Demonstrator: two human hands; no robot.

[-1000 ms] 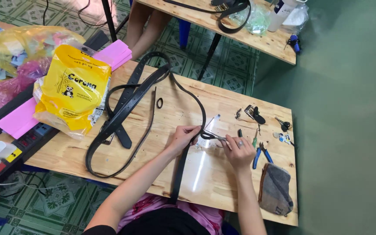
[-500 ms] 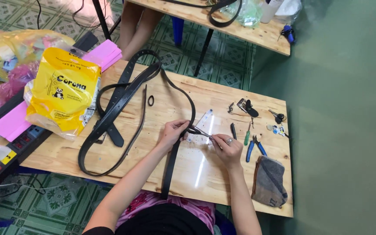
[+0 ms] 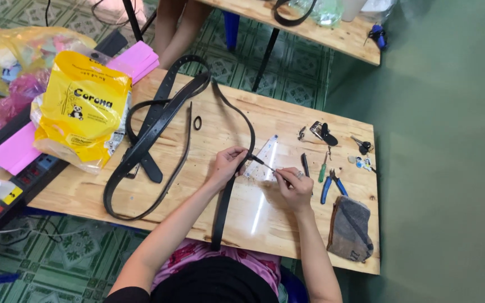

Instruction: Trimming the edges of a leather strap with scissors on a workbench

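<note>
Near the middle of the frame the left hand [image 3: 225,166] pinches the long black leather belt strap [image 3: 232,185] while the right hand [image 3: 294,188] grips a thin pointed tool [image 3: 263,164] against it, which could slip and jab the pinching fingers.

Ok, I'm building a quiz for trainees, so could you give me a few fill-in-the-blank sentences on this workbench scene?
1. The left hand pinches a black leather ____.
2. The right hand holds a thin pointed tool aimed toward the ____ hand.
3. The pliers lying right of the right hand have ____ handles.
4. The big snack bag on the wooden table is ____.

Missing words: belt; left; blue; yellow
</note>
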